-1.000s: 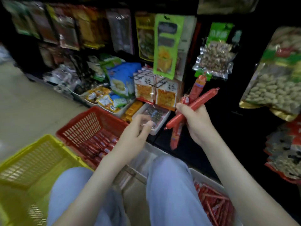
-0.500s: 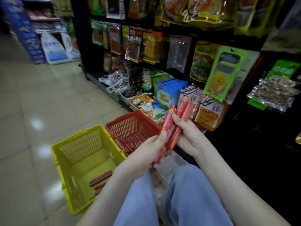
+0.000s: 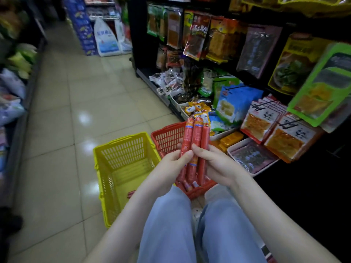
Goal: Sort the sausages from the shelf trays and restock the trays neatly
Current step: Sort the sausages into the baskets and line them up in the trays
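Three red plastic-wrapped sausages (image 3: 196, 135) stand upright, side by side in one bundle, held in front of the person above a red plastic mesh basket (image 3: 167, 136). The left hand (image 3: 169, 166) has its grip clamped on the bundle's left side, thumb pressed across the front wrapper; the right hand (image 3: 220, 164) has its grip clamped on the right side, fingers curled behind and thumb in front, so the two thumbs almost meet. More wrapped sausages (image 3: 188, 185) lie in the bottom of the red basket. A yellow plastic mesh basket (image 3: 121, 142) sits just beside it on the beige tiled floor (image 3: 76, 111), with a red sausage end (image 3: 131, 193) showing inside near the left forearm. To the right, a black shelf rack (image 3: 150, 81) carries hanging snack packets and a white tray (image 3: 236, 144) of dark packets.
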`<act>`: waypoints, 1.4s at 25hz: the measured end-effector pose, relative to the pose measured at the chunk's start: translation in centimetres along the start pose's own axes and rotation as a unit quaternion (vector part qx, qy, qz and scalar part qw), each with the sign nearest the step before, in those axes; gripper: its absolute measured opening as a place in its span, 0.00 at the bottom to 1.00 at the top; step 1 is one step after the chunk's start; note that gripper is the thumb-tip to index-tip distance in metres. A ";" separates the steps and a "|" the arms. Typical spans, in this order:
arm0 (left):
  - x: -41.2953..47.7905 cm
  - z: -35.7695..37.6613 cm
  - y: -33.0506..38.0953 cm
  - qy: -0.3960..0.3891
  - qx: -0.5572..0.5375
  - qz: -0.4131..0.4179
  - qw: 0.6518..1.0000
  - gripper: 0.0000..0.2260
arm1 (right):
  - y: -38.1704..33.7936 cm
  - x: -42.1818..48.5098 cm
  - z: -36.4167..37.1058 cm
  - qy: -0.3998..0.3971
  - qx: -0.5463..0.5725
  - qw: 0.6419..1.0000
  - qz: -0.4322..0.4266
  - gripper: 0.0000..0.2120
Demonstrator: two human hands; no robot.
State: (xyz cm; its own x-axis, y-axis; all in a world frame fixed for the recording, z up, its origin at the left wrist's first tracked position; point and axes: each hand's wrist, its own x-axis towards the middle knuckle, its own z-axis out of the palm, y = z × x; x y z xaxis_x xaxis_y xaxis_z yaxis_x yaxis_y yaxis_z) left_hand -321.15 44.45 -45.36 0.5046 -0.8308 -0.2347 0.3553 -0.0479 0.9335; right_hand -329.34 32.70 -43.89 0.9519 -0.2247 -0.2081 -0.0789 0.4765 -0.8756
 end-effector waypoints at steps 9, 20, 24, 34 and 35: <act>2.8 -5.2 -1.8 0.031 -0.031 -0.009 0.999 0.08 | 1.9 6.0 -1.2 0.006 -0.038 0.999 0.034 0.18; 11.3 -14.8 -7.2 0.183 -0.077 -0.143 0.970 0.06 | 6.8 17.5 -11.2 0.189 -0.097 0.967 0.143 0.14; 15.7 -18.1 -11.4 0.225 -0.111 -0.172 0.952 0.08 | 11.7 21.6 -13.9 0.202 -0.093 0.959 0.174 0.22; 15.4 -26.3 -17.1 0.372 -0.117 -0.173 0.904 0.05 | 23.6 29.1 -10.2 -0.095 -0.494 0.856 0.122 0.26; 14.5 -27.2 -17.4 0.388 -0.112 -0.168 0.899 0.05 | 25.3 29.7 -9.3 -0.140 -0.532 0.827 0.111 0.26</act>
State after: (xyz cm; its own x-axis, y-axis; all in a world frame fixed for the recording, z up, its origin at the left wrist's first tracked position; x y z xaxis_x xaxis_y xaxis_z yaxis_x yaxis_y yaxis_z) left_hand -298.63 48.31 -72.40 0.7053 -0.1492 -0.6930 0.6960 -0.0398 0.7169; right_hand -305.85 30.19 -76.25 0.8984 0.0438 -0.4370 -0.3358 -0.5728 -0.7477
